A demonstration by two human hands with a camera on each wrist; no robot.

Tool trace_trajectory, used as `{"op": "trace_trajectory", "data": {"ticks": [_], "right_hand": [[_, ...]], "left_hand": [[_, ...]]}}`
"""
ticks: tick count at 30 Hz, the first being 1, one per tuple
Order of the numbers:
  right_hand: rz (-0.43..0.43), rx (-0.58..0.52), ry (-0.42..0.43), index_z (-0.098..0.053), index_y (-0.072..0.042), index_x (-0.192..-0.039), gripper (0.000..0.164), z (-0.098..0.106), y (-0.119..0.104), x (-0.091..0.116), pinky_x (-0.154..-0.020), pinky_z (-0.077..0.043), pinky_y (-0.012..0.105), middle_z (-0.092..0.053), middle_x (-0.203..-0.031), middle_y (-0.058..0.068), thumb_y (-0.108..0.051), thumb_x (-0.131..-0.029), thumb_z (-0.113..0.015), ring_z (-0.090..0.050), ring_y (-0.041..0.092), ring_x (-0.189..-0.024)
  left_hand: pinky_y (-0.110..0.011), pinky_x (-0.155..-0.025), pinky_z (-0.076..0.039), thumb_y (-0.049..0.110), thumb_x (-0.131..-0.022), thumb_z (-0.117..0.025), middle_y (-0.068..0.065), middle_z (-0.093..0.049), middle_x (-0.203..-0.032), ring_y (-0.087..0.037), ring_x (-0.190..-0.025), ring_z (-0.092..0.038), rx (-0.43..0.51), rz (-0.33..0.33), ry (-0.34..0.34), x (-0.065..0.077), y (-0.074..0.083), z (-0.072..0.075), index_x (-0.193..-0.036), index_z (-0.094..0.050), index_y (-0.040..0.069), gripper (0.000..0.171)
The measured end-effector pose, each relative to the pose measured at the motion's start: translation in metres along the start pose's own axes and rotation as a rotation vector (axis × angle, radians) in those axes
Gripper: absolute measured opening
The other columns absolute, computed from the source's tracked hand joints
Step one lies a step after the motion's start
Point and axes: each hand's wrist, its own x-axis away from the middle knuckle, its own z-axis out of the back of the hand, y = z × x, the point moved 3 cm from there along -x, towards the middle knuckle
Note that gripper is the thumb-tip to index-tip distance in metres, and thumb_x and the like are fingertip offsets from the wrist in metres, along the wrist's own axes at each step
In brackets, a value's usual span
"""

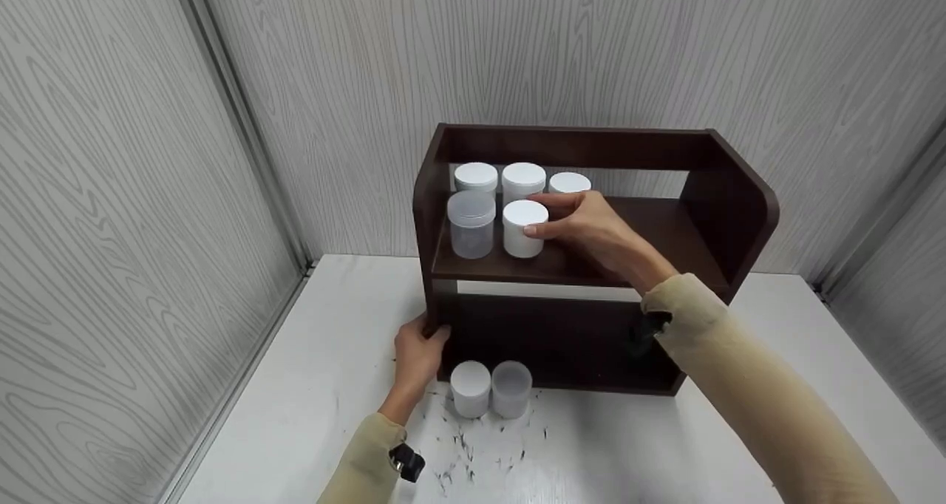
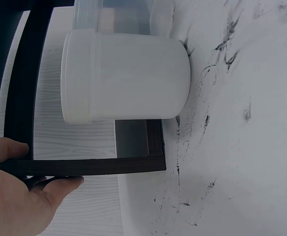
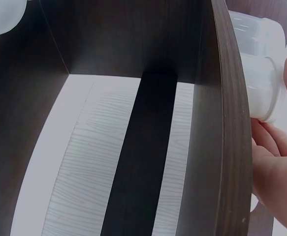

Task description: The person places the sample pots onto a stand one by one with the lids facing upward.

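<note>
My right hand (image 1: pixel 595 227) pinches a white lidded jar (image 1: pixel 519 239) between thumb and fingers at the front of the upper level of a dark brown two-level shelf (image 1: pixel 650 227). Left of that jar stands a translucent jar (image 1: pixel 471 232). Behind them is a row of white-lidded jars: a left one (image 1: pixel 476 174), a middle one (image 1: pixel 523 174) and a right one (image 1: pixel 570 182), partly hidden by my fingers. Low on the shelf's left side, my left hand (image 1: pixel 418 352) grips the side panel (image 2: pixel 99 167), thumb on one face and fingers on the other.
On the white table (image 1: pixel 332 386), a white jar (image 1: pixel 471 392) and a translucent jar (image 1: pixel 511 392) stand side by side before the shelf's lower level. Dark scuff marks (image 1: pixel 464 445) lie in front of them. Wood-grain panels (image 1: pixel 355 60) enclose the table at the back and sides.
</note>
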Motion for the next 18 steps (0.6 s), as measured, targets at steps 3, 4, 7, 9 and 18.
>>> {"op": "trace_trajectory", "data": {"ticks": [3, 4, 7, 9, 18], "right_hand": [[0.000, 0.000, -0.001, -0.073, -0.006, -0.134, 0.061, 0.003, 0.001, 0.003, -0.097, -0.054, 0.032, -0.074, -0.129, 0.008, -0.010, -0.077, -0.096, -0.067, 0.020, -0.116], [0.001, 0.004, 0.001, -0.073, -0.006, -0.135, 0.062, 0.005, 0.001, 0.005, -0.098, -0.054, 0.031, -0.073, -0.130, 0.009, -0.010, -0.077, -0.096, -0.066, 0.020, -0.117], [0.001, -0.006, 0.020, -0.067, -0.001, -0.140, 0.067, 0.012, 0.002, 0.010, -0.101, -0.052, 0.031, -0.069, -0.137, 0.011, -0.007, -0.079, -0.094, -0.064, 0.022, -0.125], [0.003, -0.017, 0.039, -0.062, 0.002, -0.144, 0.070, 0.016, 0.002, 0.016, -0.103, -0.051, 0.030, -0.065, -0.142, 0.013, -0.004, -0.080, -0.092, -0.063, 0.023, -0.130], [0.050, -0.020, 0.118, -0.057, 0.004, -0.147, 0.070, 0.023, 0.003, 0.052, -0.099, -0.054, 0.028, -0.065, -0.140, 0.021, -0.004, -0.085, -0.088, -0.066, 0.026, -0.126]], "left_hand": [[-0.050, -0.104, -0.051, 0.007, -0.101, -0.064, -0.028, -0.067, -0.131, -0.037, -0.121, -0.066, 0.002, 0.008, -0.004, 0.000, -0.001, -0.001, -0.140, -0.060, -0.011, 0.043], [-0.050, -0.104, -0.051, 0.007, -0.101, -0.064, -0.028, -0.067, -0.131, -0.036, -0.121, -0.066, 0.002, 0.009, -0.005, 0.000, -0.001, -0.002, -0.140, -0.060, -0.011, 0.043], [-0.050, -0.102, -0.052, 0.007, -0.101, -0.064, -0.027, -0.068, -0.131, -0.036, -0.120, -0.066, 0.006, 0.008, -0.013, 0.000, -0.001, -0.003, -0.140, -0.061, -0.010, 0.043], [-0.050, -0.102, -0.052, 0.007, -0.100, -0.065, -0.027, -0.068, -0.130, -0.036, -0.119, -0.067, 0.007, 0.005, -0.015, 0.000, 0.000, -0.003, -0.139, -0.062, -0.010, 0.042], [-0.050, -0.103, -0.052, 0.007, -0.099, -0.065, -0.027, -0.068, -0.131, -0.037, -0.121, -0.066, 0.006, 0.005, -0.009, -0.002, -0.001, -0.002, -0.139, -0.061, -0.011, 0.044]]}}
